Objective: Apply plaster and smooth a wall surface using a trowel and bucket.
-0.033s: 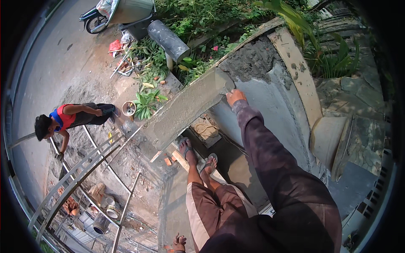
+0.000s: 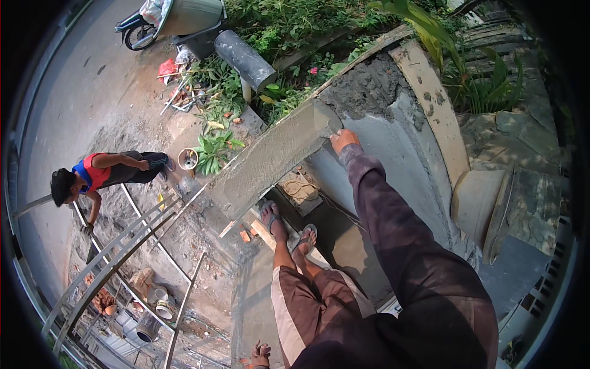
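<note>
My right hand (image 2: 345, 140) is at the inner corner of a ledge coated with grey mortar (image 2: 264, 157), with its fingers closed. What they grip is hidden; a smooth greyish patch lies on the ledge right beside them. Below and to the right of that hand, a curved inner wall is smeared with pale wet cement (image 2: 381, 144). A thick heap of dark mortar (image 2: 362, 86) sits at its top. Low in the view my left hand (image 2: 260, 355) shows partly, fingers apart and holding nothing visible, beside a grey cement surface (image 2: 249, 307).
At left a co-worker (image 2: 114, 169) bends over beside metal rails (image 2: 117, 255). Below me are a coiled cord (image 2: 300, 189), a wooden plank (image 2: 263, 234) under my feet and brick pieces (image 2: 245, 236). Buckets (image 2: 164, 307) stand lower left; a pale board (image 2: 433, 111) edges the wall.
</note>
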Demonstrator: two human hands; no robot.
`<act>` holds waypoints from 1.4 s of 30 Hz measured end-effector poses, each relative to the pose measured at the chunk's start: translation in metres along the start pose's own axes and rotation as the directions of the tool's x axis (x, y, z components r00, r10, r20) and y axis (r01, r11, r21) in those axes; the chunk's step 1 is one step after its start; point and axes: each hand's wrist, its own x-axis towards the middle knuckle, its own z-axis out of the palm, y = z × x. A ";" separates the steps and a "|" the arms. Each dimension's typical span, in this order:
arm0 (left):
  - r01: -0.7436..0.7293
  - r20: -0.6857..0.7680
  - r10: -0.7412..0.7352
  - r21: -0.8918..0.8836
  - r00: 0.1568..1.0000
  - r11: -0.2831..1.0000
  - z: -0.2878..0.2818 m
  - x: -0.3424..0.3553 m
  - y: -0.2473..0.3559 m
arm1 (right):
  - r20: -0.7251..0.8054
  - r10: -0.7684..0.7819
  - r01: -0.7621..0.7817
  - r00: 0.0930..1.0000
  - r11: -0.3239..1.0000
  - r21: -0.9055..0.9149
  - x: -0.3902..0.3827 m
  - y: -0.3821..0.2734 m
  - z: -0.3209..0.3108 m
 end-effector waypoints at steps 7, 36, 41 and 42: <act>-0.055 0.015 0.055 0.011 0.998 0.998 0.016 -0.004 0.034 | 0.294 -0.218 0.121 0.931 0.941 0.316 -0.067 0.007 0.022; -0.341 -0.008 0.344 0.104 0.939 0.934 0.047 -0.014 0.094 | 0.130 -0.178 0.135 0.975 0.949 0.284 -0.139 -0.087 0.090; -0.293 -0.049 0.299 0.096 0.953 0.951 0.049 -0.010 0.082 | 0.178 -0.216 0.168 0.960 0.954 0.249 -0.128 -0.106 0.097; -0.295 -0.057 0.299 0.065 0.953 0.953 0.050 -0.011 0.081 | 0.263 -0.217 0.144 0.940 0.952 0.271 -0.139 -0.115 0.102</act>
